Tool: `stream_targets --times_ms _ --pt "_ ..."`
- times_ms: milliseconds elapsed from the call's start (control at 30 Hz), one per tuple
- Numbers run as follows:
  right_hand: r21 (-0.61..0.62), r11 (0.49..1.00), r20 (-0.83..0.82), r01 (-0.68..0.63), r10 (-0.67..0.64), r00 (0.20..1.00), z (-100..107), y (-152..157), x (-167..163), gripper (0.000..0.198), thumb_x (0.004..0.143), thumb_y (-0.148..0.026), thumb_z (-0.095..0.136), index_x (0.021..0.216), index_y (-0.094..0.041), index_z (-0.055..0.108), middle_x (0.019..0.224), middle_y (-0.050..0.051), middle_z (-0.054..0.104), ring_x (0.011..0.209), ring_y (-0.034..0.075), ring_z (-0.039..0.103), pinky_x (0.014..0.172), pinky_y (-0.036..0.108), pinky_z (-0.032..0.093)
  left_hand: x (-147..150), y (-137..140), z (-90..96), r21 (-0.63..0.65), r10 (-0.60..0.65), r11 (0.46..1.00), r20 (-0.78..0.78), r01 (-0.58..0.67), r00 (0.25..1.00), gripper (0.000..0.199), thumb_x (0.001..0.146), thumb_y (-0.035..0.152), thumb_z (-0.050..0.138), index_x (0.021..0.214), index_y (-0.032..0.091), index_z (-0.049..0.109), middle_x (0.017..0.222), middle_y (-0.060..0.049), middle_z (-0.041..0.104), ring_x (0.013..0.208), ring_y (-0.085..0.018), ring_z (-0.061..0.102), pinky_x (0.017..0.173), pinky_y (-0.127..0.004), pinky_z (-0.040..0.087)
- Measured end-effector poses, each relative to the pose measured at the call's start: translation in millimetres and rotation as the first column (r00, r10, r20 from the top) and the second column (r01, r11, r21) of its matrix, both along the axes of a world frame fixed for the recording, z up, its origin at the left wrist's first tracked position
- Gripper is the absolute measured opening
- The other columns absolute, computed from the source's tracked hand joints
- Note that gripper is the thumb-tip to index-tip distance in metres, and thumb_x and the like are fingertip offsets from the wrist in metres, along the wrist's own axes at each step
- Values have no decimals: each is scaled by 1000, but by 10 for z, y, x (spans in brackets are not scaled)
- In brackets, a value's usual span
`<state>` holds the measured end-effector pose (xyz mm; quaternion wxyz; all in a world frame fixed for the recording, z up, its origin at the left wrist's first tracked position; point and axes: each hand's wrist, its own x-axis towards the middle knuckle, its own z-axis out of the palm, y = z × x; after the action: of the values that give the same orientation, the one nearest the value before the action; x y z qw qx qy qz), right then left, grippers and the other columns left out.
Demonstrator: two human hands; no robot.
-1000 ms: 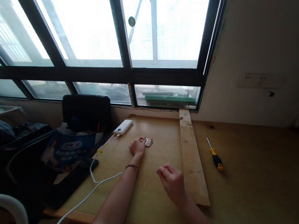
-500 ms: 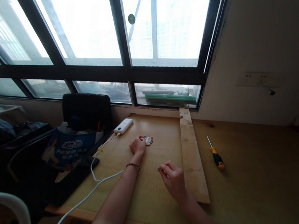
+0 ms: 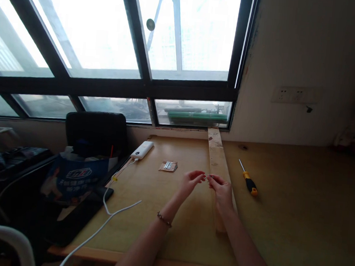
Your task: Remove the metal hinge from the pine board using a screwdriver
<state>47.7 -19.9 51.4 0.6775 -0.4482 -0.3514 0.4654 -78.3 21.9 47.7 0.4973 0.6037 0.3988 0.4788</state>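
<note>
Both my hands meet over the left edge of a long wooden plank [image 3: 216, 155] that lies on the wooden table [image 3: 282, 208]. My right hand [image 3: 220, 189] pinches a small dark object, too small to identify, and the fingertips of my left hand [image 3: 191, 181] touch it too. A small packet of metal hinges [image 3: 168, 165] lies on the table to the left, apart from both hands. A yellow-and-black screwdriver [image 3: 247, 182] lies to the right of the plank.
A white power bank [image 3: 142, 149] with a white cable [image 3: 108, 209] sits at the table's back left. A black chair [image 3: 95, 132], a blue bag [image 3: 75, 178] and dark clutter stand left of the table. A wall socket [image 3: 294, 95] is at the right.
My left hand has left the hinge packet and moved right to meet my right hand. My right hand rose and moved back onto the plank's edge. The view shifted slightly.
</note>
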Motion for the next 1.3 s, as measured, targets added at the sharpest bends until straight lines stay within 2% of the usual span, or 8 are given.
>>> stream_targets --times_ms 67,167,400,600,767,1100,1300 --pt "-7 1000 -12 -8 8 1000 -13 11 16 29 53 -35 75 72 -13 69 64 5 66 56 13 55 51 25 45 115 -172 13 -14 -47 999 72 48 996 31 70 38 60 86 12 67 81 -9 69 72 -18 63 67 -29 50" --pt "-2 1000 7 -4 4 1000 -49 18 7 32 54 -37 74 73 -13 69 66 5 66 59 15 58 54 27 48 156 -302 19 -9 -6 1000 115 8 993 30 69 36 63 85 12 69 81 -9 69 73 -18 63 70 -31 50" --pt "82 996 143 -38 26 989 -127 17 -31 32 63 -39 68 82 -14 70 79 6 64 66 15 59 61 29 52 124 -294 -69 -106 89 992 222 -67 971 26 61 33 69 79 14 71 78 -8 70 72 -19 63 73 -33 51" --pt "75 995 199 -63 47 979 -166 17 -68 38 67 -44 63 92 -16 69 84 6 61 68 15 60 65 31 53 144 -290 -100 -118 126 988 243 -99 962 25 60 33 70 77 14 72 76 -7 69 71 -18 62 73 -32 50" --pt "76 995 286 -68 43 957 -156 23 -47 36 70 -40 61 93 -15 68 77 5 62 59 12 55 55 26 48 126 -265 -120 -114 118 989 227 -94 967 24 60 31 70 78 14 72 75 -7 70 68 -16 61 69 -30 50" --pt "64 998 286 5 -23 958 -121 -5 -16 30 68 -40 60 81 -14 65 69 5 64 59 14 55 49 24 45 118 -273 -104 -132 77 990 209 -50 975 27 60 33 70 79 14 71 78 -8 70 73 -18 63 72 -30 50" --pt "63 998 310 25 -43 950 -148 10 -14 27 67 -40 60 77 -14 61 65 4 62 57 14 55 49 24 44 123 -289 -107 -47 133 991 119 -128 984 23 61 33 69 75 15 71 75 -8 70 71 -18 63 69 -29 50"
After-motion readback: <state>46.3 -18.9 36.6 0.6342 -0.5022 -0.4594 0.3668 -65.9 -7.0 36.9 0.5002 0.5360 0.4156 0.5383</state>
